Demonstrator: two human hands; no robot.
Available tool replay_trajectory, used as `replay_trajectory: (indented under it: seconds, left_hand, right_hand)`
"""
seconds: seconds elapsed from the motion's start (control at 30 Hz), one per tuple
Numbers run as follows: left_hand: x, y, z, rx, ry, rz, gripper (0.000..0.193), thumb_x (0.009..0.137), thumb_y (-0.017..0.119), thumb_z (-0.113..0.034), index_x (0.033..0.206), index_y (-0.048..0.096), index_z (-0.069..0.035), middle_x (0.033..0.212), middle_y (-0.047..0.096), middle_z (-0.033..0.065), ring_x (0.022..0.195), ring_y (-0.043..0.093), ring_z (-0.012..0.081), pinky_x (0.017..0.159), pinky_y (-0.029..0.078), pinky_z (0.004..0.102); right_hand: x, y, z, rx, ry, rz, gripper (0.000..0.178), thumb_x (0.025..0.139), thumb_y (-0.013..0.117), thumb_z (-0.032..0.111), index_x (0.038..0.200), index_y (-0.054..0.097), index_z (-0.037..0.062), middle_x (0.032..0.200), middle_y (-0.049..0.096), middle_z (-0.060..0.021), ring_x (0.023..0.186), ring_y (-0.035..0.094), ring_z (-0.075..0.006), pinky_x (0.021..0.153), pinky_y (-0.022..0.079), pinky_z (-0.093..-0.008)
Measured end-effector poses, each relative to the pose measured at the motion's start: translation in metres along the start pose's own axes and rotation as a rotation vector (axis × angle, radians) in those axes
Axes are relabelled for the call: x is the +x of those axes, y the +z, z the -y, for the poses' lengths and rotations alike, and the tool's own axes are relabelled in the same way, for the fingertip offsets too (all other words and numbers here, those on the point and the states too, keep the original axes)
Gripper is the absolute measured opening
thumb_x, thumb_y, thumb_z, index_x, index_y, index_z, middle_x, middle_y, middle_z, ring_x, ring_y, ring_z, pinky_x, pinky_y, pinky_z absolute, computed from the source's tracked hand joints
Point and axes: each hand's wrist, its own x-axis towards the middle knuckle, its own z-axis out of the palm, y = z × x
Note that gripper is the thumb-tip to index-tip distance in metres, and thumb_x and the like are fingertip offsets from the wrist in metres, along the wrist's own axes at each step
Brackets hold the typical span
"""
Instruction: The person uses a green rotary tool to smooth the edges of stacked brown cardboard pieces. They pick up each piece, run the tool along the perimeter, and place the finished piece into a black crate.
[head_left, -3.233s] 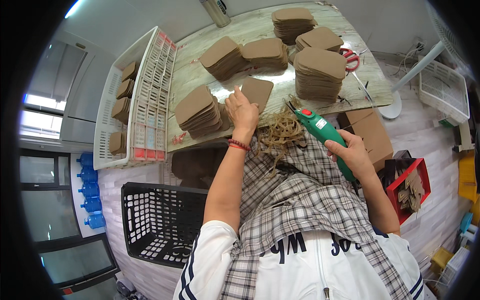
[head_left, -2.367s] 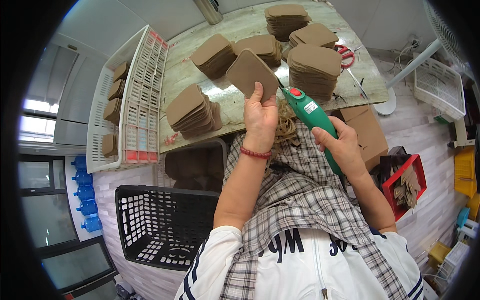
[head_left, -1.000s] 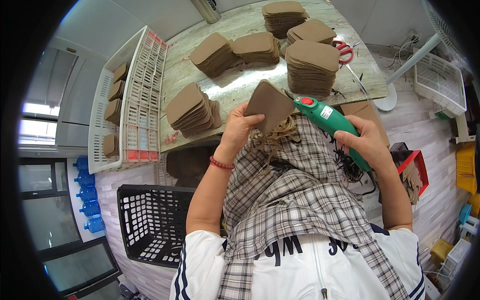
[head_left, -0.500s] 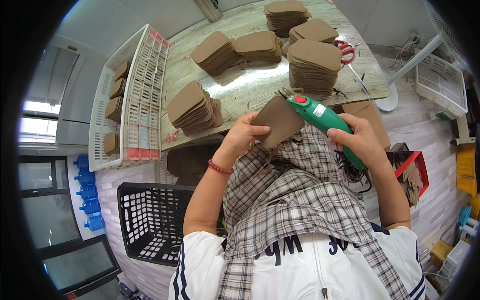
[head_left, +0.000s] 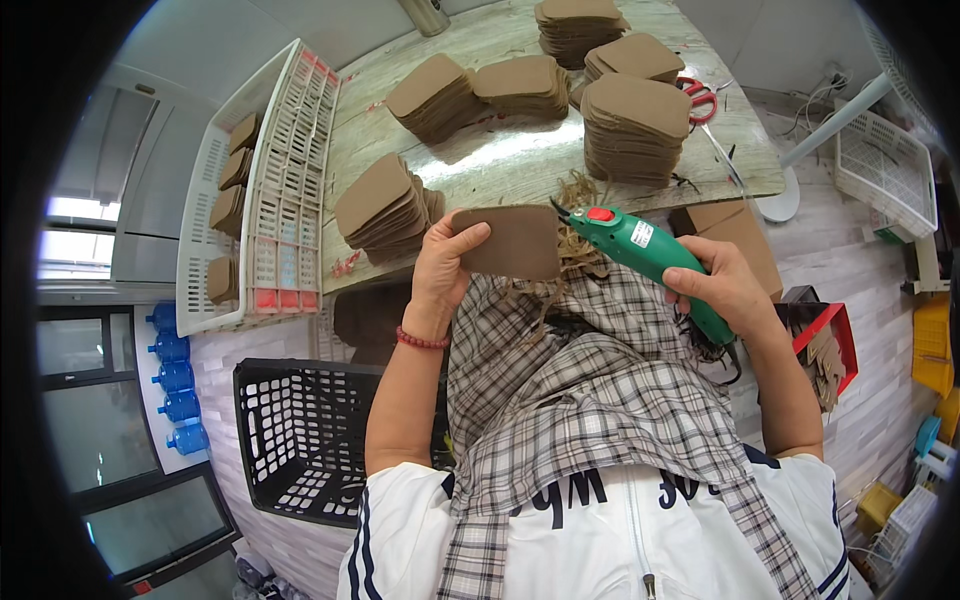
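My left hand pinches one end of a flat brown piece with rounded corners, thumb on top. Wrapped in my right hand is a green handheld electric cutter with a red switch. Its dark blade tip points left, just off the piece's right upper corner. Thin brown trimmings hang beside the tip at the table's edge and lie over my checked apron. On the table, a leaning stack of similar brown pieces is nearest my left hand, and a taller stack stands beyond the cutter.
Several more brown stacks stand farther back on the worn table. Red-handled scissors lie at its right. A white crate with brown pieces is at left, above a black crate. A red box sits at lower right.
My left hand has moved left and turned the brown piece level, away from the blade. The cutter has lowered slightly, and the trimmings by the table's edge now show more fully.
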Motion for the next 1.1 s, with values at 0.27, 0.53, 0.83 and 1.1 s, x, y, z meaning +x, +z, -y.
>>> replay_trajectory:
  seconds: [0.27,0.53,0.83,1.1]
  left_hand:
    - [-0.005,-0.002,-0.010,0.070,-0.039,0.080,0.009,0.082,0.067,-0.001,0.091,0.065,-0.002,0.087,0.068,0.0063,0.077,0.064,0.0126,0.073,0.052,0.0260]
    - [-0.007,0.010,-0.011,0.269,-0.097,0.097,0.014,0.081,0.068,-0.002,0.094,0.065,0.002,0.086,0.069,0.0062,0.074,0.064,0.0112,0.070,0.052,0.0246]
    - [-0.006,0.016,-0.010,0.394,-0.217,0.208,0.011,0.079,0.069,-0.002,0.090,0.066,0.000,0.083,0.068,0.0037,0.072,0.062,0.0091,0.069,0.050,0.0227]
    - [-0.010,0.017,-0.005,0.437,-0.328,0.266,0.015,0.077,0.071,-0.002,0.091,0.066,-0.001,0.083,0.068,0.0025,0.072,0.062,0.0085,0.069,0.050,0.0227]
  right_hand:
    - [-0.001,0.000,-0.002,-0.003,0.010,0.029,0.032,0.081,0.072,0.025,0.097,0.063,-0.0018,0.071,0.061,-0.0038,0.058,0.055,-0.0080,0.055,0.046,-0.0234]
    - [-0.001,0.007,-0.002,-0.081,0.020,0.039,0.037,0.078,0.073,0.024,0.101,0.063,-0.0036,0.073,0.061,-0.0031,0.058,0.054,-0.0077,0.055,0.044,-0.0240]
    - [0.006,0.015,-0.006,-0.097,0.041,0.084,0.032,0.080,0.071,0.019,0.101,0.062,-0.0028,0.073,0.059,-0.0025,0.058,0.054,-0.0077,0.054,0.045,-0.0234]
    - [0.013,0.023,-0.005,-0.092,0.039,0.113,0.038,0.078,0.074,0.026,0.101,0.064,-0.0030,0.073,0.061,-0.0027,0.058,0.054,-0.0069,0.054,0.045,-0.0229]
